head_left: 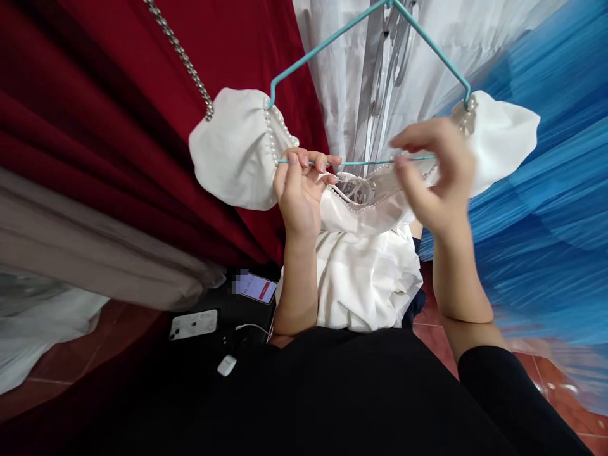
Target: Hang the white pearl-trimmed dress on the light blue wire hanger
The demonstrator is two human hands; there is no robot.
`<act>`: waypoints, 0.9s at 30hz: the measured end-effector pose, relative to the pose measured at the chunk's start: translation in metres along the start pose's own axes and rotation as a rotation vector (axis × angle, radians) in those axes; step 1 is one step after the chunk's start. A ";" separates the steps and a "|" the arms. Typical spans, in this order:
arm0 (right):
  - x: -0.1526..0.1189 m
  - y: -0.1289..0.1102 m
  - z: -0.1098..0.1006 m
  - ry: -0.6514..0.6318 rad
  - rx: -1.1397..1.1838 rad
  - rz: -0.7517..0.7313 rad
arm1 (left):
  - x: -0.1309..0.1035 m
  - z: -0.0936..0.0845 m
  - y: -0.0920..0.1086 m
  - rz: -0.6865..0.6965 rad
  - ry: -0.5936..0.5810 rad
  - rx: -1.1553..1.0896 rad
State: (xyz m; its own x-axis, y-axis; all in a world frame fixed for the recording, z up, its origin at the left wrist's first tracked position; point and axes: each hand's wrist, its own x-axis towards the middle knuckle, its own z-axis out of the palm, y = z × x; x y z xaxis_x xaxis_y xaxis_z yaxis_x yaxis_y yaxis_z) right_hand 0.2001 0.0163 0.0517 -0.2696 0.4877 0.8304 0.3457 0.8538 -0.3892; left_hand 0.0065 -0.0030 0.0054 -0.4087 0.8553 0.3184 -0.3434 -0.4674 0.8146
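A white dress [363, 278] with puffed sleeves and pearl trim hangs on a thin teal hanger [327, 43]. My left hand [306, 183] is at the pearl-edged left sleeve [232, 149], its thumb and fingers closed round the hanger's lower bar. Near the right sleeve [503, 139], my right hand [434, 177] is raised over the other end of that bar. Its thumb and forefinger are curved toward each other, blurred by motion; whether they pinch anything is too unclear to tell. White laces lie in the neckline between the hands.
A red curtain [266, 50] hangs at the left with a bead chain [183, 57] before it. Blue tulle [546, 190] fills the right. Two phones [194, 324] and a small white case [227, 365] lie on a black surface at the lower left.
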 end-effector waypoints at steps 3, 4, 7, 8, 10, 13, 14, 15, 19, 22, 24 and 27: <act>-0.022 0.020 0.024 -0.180 -0.197 -0.020 | 0.000 -0.002 -0.002 -0.001 -0.026 -0.040; -0.029 0.025 0.029 -0.154 -0.243 -0.011 | 0.000 -0.003 -0.003 -0.010 -0.041 -0.046; -0.040 0.027 0.035 -0.075 -0.300 0.037 | 0.000 -0.005 -0.007 -0.039 -0.076 -0.010; -0.041 0.025 0.036 -0.064 -0.296 0.053 | 0.000 -0.006 -0.006 -0.037 -0.081 0.009; -0.038 0.021 0.036 -0.054 -0.277 0.078 | -0.003 -0.009 -0.002 -0.026 -0.090 0.036; -0.031 0.018 0.039 -0.053 -0.265 0.086 | -0.014 -0.016 0.018 -0.088 -0.141 0.161; -0.030 0.019 0.040 -0.053 -0.269 0.074 | -0.019 -0.019 0.027 -0.114 -0.160 0.238; -0.029 0.020 0.042 -0.048 -0.276 0.056 | -0.024 -0.022 0.038 -0.116 -0.169 0.320; -0.031 0.024 0.042 -0.004 -0.298 -0.005 | -0.025 -0.031 0.064 0.336 0.049 0.395; -0.033 0.026 0.039 0.002 -0.302 -0.007 | -0.002 -0.040 0.058 0.777 0.088 0.420; -0.033 0.026 0.037 0.006 -0.296 -0.017 | 0.019 -0.046 0.047 0.901 0.010 0.540; -0.034 0.027 0.034 0.008 -0.293 -0.054 | 0.044 -0.050 0.036 0.892 -0.068 0.661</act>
State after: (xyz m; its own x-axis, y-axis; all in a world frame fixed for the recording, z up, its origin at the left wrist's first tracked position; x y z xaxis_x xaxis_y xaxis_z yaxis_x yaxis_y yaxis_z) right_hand 0.1882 0.0288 0.0000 -0.2882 0.4404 0.8503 0.5761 0.7890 -0.2134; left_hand -0.0657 0.0069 0.0244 -0.2300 0.2916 0.9285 0.5772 -0.7273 0.3714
